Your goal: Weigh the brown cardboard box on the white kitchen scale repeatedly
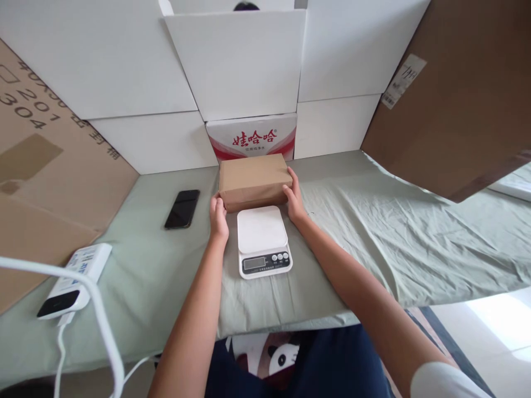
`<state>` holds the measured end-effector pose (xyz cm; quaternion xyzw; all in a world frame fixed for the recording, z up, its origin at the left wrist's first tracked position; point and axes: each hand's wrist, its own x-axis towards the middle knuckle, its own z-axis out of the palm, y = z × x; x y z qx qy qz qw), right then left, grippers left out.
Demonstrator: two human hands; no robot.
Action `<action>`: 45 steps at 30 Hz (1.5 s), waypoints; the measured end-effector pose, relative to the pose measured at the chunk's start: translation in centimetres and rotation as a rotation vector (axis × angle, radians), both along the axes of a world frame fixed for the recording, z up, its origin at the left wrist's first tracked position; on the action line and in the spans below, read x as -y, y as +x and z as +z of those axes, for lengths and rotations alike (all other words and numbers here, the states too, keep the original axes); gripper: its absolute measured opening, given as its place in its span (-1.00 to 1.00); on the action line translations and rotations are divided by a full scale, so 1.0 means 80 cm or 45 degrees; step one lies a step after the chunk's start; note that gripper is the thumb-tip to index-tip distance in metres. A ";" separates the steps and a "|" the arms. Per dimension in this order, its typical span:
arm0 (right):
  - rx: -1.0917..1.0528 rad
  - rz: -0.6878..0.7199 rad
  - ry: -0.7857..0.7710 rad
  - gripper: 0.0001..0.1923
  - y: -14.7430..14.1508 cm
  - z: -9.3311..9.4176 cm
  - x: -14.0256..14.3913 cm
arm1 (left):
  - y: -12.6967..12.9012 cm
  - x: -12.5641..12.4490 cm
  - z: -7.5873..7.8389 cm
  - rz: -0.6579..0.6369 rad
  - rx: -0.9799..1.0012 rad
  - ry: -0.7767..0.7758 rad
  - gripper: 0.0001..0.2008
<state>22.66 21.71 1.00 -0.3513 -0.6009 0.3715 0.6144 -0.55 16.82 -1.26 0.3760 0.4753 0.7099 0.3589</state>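
A closed brown cardboard box (255,176) is held between my two hands, just behind a white kitchen scale (262,229). At the box's left end, my left hand (218,218) presses its fingers against the side and front corner. My right hand (294,194) grips the right end, thumb on the front face and fingers along the side. The scale's platform carries nothing, and its display and buttons face me. Whether the box touches the cloth beneath it, I cannot tell.
A black phone (182,209) lies left of the box. Farther left are a power strip (77,282) and a white cable (97,309). White panels (244,66) and a printed carton (253,137) stand behind; large cardboard sheets (50,166) flank the cloth-covered table (398,237).
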 end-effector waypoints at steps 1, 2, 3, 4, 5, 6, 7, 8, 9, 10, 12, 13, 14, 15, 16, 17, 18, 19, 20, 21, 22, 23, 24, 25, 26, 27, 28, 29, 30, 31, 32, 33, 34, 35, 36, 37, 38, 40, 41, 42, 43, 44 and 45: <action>-0.002 0.005 -0.008 -0.27 0.000 0.000 0.000 | 0.000 0.000 0.000 -0.001 0.000 -0.007 -0.41; -0.003 0.010 -0.016 -0.27 0.000 0.000 0.000 | -0.001 0.001 0.000 -0.002 -0.002 -0.012 -0.41; -0.006 0.013 -0.023 -0.28 0.001 0.000 0.001 | -0.001 0.000 0.000 -0.003 -0.003 -0.014 -0.41; -0.012 0.013 -0.029 -0.28 0.001 0.000 0.001 | -0.002 0.000 0.000 -0.006 -0.004 -0.013 -0.41; -0.015 0.013 -0.033 -0.28 0.001 -0.001 0.001 | -0.002 0.000 0.000 -0.009 -0.006 -0.009 -0.41; -0.016 0.012 -0.034 -0.29 0.001 -0.001 0.001 | -0.003 -0.001 0.000 -0.012 -0.008 -0.004 -0.42; -0.013 0.010 -0.034 -0.29 0.001 -0.001 0.001 | -0.003 -0.002 -0.001 -0.013 -0.009 0.002 -0.42; -0.007 0.011 -0.033 -0.29 0.001 -0.001 0.001 | -0.003 -0.002 -0.001 -0.014 -0.010 0.008 -0.42; 0.000 0.012 -0.034 -0.29 0.001 -0.002 0.001 | -0.003 -0.003 -0.001 -0.016 -0.012 0.012 -0.42; 0.004 0.014 -0.035 -0.28 0.001 -0.002 0.001 | -0.003 -0.003 -0.002 -0.015 -0.014 0.013 -0.41; 0.000 0.016 -0.042 -0.28 0.001 -0.002 0.001 | -0.003 -0.003 -0.002 -0.013 -0.011 0.012 -0.39; -0.004 0.017 -0.046 -0.28 0.001 -0.002 0.001 | -0.003 -0.003 -0.003 -0.012 -0.009 0.010 -0.38; -0.010 0.019 -0.050 -0.28 0.001 -0.002 0.001 | -0.003 -0.003 -0.003 -0.015 -0.006 0.008 -0.36; -0.017 0.020 -0.054 -0.28 0.001 -0.001 0.001 | -0.003 -0.003 -0.003 -0.018 -0.005 0.009 -0.35; -0.025 0.021 -0.060 -0.27 0.001 -0.001 0.001 | -0.003 -0.003 -0.003 -0.022 -0.004 0.010 -0.33; -0.032 0.022 -0.067 -0.27 0.001 0.000 0.001 | -0.003 -0.003 -0.003 -0.028 -0.006 0.012 -0.31; -0.042 0.021 -0.074 -0.26 0.000 0.001 0.001 | -0.004 -0.003 -0.003 -0.032 -0.010 0.012 -0.30; -0.049 0.022 -0.079 -0.25 0.000 0.002 0.001 | -0.004 -0.003 -0.004 -0.033 -0.014 0.011 -0.29; -0.053 0.023 -0.083 -0.25 0.000 0.002 0.002 | -0.004 -0.003 -0.004 -0.031 -0.018 0.010 -0.28; -0.055 0.023 -0.085 -0.24 0.000 0.002 0.002 | -0.004 -0.004 -0.004 -0.028 -0.022 0.009 -0.28; -0.053 0.023 -0.084 -0.24 0.000 0.002 0.001 | -0.004 -0.004 -0.005 -0.026 -0.026 0.010 -0.28; -0.050 0.023 -0.082 -0.24 0.000 0.001 0.001 | -0.004 -0.004 -0.005 -0.023 -0.029 0.010 -0.28; -0.045 0.022 -0.079 -0.24 0.000 0.000 0.001 | -0.005 -0.004 -0.005 -0.021 -0.033 0.011 -0.29; -0.038 0.022 -0.076 -0.24 0.000 -0.001 0.000 | -0.005 -0.005 -0.006 -0.021 -0.038 0.012 -0.29; -0.035 0.021 -0.073 -0.24 0.000 -0.003 0.000 | -0.005 -0.005 -0.006 -0.022 -0.043 0.015 -0.30; -0.032 0.023 -0.071 -0.24 0.000 -0.004 -0.001 | -0.005 -0.005 -0.006 -0.022 -0.048 0.017 -0.30; -0.033 0.023 -0.070 -0.24 0.000 -0.004 -0.001 | -0.005 -0.005 -0.006 -0.022 -0.053 0.019 -0.30; -0.034 0.023 -0.069 -0.23 0.000 -0.005 -0.002 | -0.005 -0.005 -0.006 -0.022 -0.056 0.019 -0.30; -0.032 0.023 -0.069 -0.23 0.000 -0.005 -0.002 | -0.005 -0.005 -0.006 -0.022 -0.056 0.017 -0.29; -0.028 0.022 -0.068 -0.22 0.000 -0.005 -0.002 | -0.005 -0.005 -0.006 -0.020 -0.055 0.014 -0.28; -0.022 0.021 -0.068 -0.22 0.000 -0.004 -0.002 | -0.005 -0.005 -0.006 -0.020 -0.053 0.011 -0.28; -0.017 0.019 -0.070 -0.22 0.000 -0.003 -0.001 | -0.005 -0.005 -0.006 -0.020 -0.050 0.010 -0.27; -0.016 0.018 -0.074 -0.22 0.000 -0.002 -0.001 | -0.005 -0.005 -0.006 -0.021 -0.048 0.010 -0.27; -0.017 0.018 -0.081 -0.22 0.000 -0.001 0.000 | -0.005 -0.005 -0.006 -0.021 -0.047 0.006 -0.27; -0.022 0.018 -0.090 -0.22 0.000 0.000 0.000 | -0.005 -0.006 -0.006 -0.020 -0.045 0.002 -0.26; -0.026 0.019 -0.099 -0.21 0.000 0.001 0.000 | -0.005 -0.006 -0.006 -0.018 -0.042 -0.003 -0.26; -0.028 0.020 -0.107 -0.21 0.000 0.001 0.001 | -0.005 -0.006 -0.006 -0.017 -0.037 -0.005 -0.25; -0.027 0.015 -0.112 -0.20 0.000 0.001 0.001 | -0.005 -0.007 -0.005 -0.014 -0.028 0.000 -0.23; -0.023 0.013 -0.111 -0.20 0.000 0.001 0.000 | -0.005 -0.007 -0.005 -0.011 -0.023 0.005 -0.23; -0.019 0.012 -0.109 -0.21 0.000 0.000 0.000 | -0.004 -0.008 -0.005 -0.008 -0.019 0.008 -0.23; -0.017 0.012 -0.108 -0.22 0.000 0.000 -0.001 | -0.004 -0.008 -0.005 -0.004 -0.017 0.009 -0.24; -0.017 0.013 -0.109 -0.22 0.000 -0.001 -0.002 | -0.004 -0.008 -0.005 0.000 -0.017 0.008 -0.25; -0.023 0.013 -0.111 -0.22 0.000 -0.002 -0.002 | -0.004 -0.007 -0.005 0.003 -0.018 0.006 -0.26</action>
